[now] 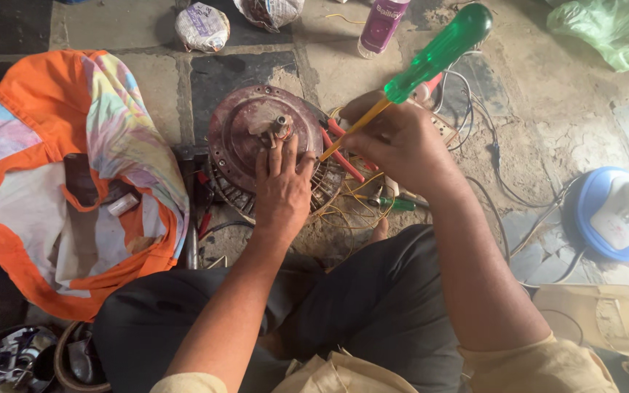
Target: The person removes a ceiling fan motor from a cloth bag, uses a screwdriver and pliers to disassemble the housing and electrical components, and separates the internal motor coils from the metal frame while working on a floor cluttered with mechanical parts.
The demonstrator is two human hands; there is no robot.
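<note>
A round rusty-brown fan motor (245, 135) with a short centre shaft lies on the stone floor in front of my knees. My left hand (282, 185) rests flat on its near edge, fingers spread toward the shaft. My right hand (394, 142) grips a screwdriver (431, 60) with a green translucent handle and a yellow shank. The shank slants down-left to the motor's right rim, beside red-handled pliers (343, 156) and loose yellow wires (351, 207).
An orange patterned cloth bag (52, 189) holding tools lies at the left. A blue-and-white fan base (616, 211) with dark cables sits at the right. A white bottle (380, 25), wrapped bundles (202, 28) and a green plastic bag (609, 29) lie beyond.
</note>
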